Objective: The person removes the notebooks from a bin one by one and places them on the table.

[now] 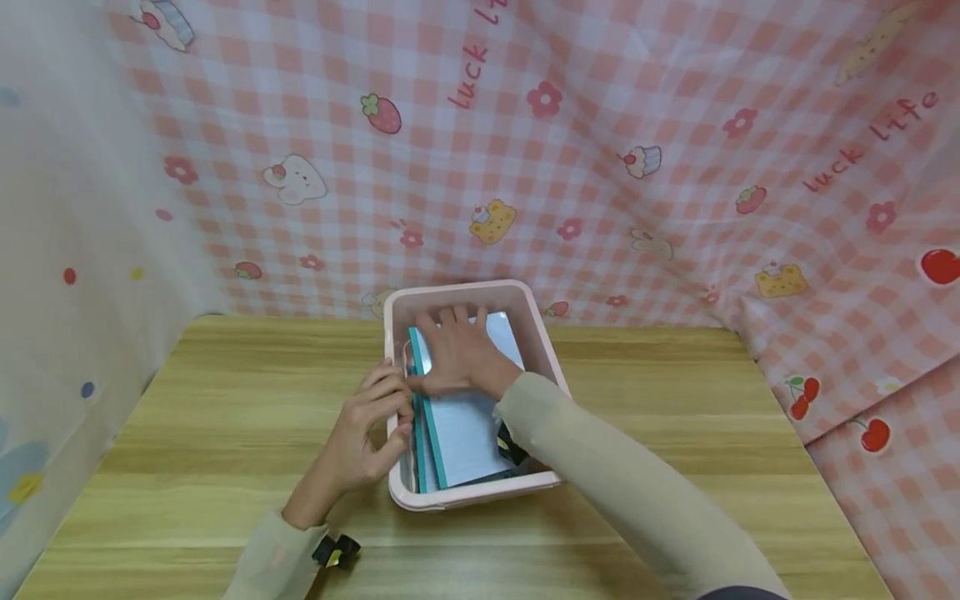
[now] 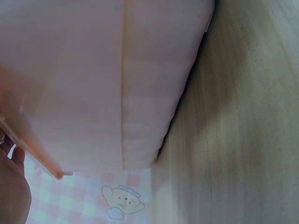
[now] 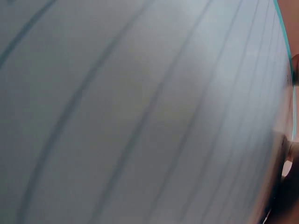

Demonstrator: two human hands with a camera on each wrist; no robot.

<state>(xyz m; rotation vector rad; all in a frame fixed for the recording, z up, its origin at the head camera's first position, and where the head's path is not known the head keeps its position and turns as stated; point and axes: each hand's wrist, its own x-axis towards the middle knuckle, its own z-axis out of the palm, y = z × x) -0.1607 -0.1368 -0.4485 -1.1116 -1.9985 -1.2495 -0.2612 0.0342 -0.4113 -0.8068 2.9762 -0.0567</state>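
A pale pink plastic bin (image 1: 557, 367) stands on the wooden table. Inside lie two overlapping white notebooks (image 1: 468, 429) with teal edges, the upper one set a little to the right of the lower. Faint lines run across the white notebook surface (image 3: 140, 116) in the right wrist view. My right hand (image 1: 457, 354) rests palm down on the upper notebook, fingers spread toward the bin's far end. At the bin's left rim, my left hand (image 1: 367, 429) holds on with bent fingers and thumb. The left wrist view shows the bin's outer wall (image 2: 88, 84) close up.
The wooden table (image 1: 262, 400) extends on both sides of the bin. Behind it hangs a pink checked cloth (image 1: 420, 183), close to the bin's far end. A pale cloth (image 1: 97, 333) hangs at the left. Something dark lies under the notebooks near the bin's front.
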